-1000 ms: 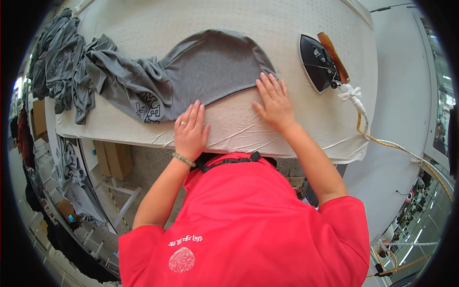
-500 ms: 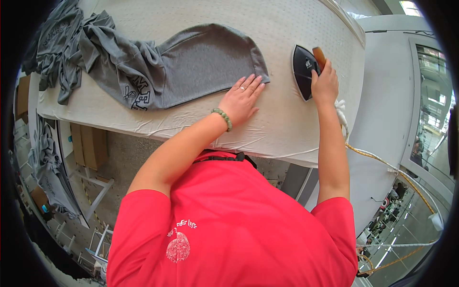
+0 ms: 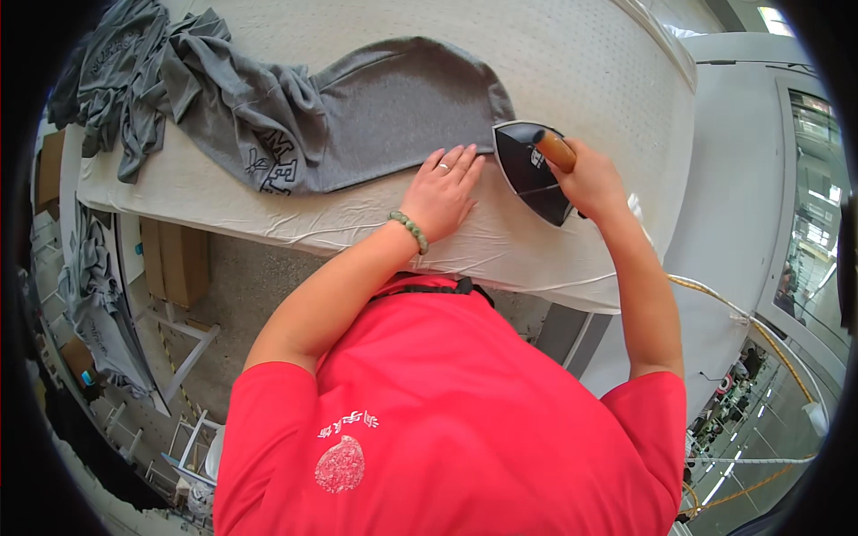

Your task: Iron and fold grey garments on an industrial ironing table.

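Note:
A grey garment (image 3: 411, 107) with dark lettering is spread on the padded ironing table (image 3: 590, 80); its right part lies flat, its left part is bunched. My left hand (image 3: 441, 192) lies palm down, fingers stretched, with the fingertips at the garment's lower right edge. It wears a ring and a green bead bracelet (image 3: 410, 230). In my right hand (image 3: 592, 181) is the wooden handle of a black iron (image 3: 529, 170). The iron's tip points up and left, touching or very close to the garment's right end. Its sole is hidden.
A white and yellow hose (image 3: 746, 314) runs down beyond the table's right side. More grey garments (image 3: 100, 304) hang over a board at the lower left, near a cardboard box (image 3: 179, 261). A glass panel (image 3: 809, 205) stands at the right.
My right hand has brought the iron left and turned it, so its tip now meets or nearly meets the garment's end. My left hand stays at the garment's edge.

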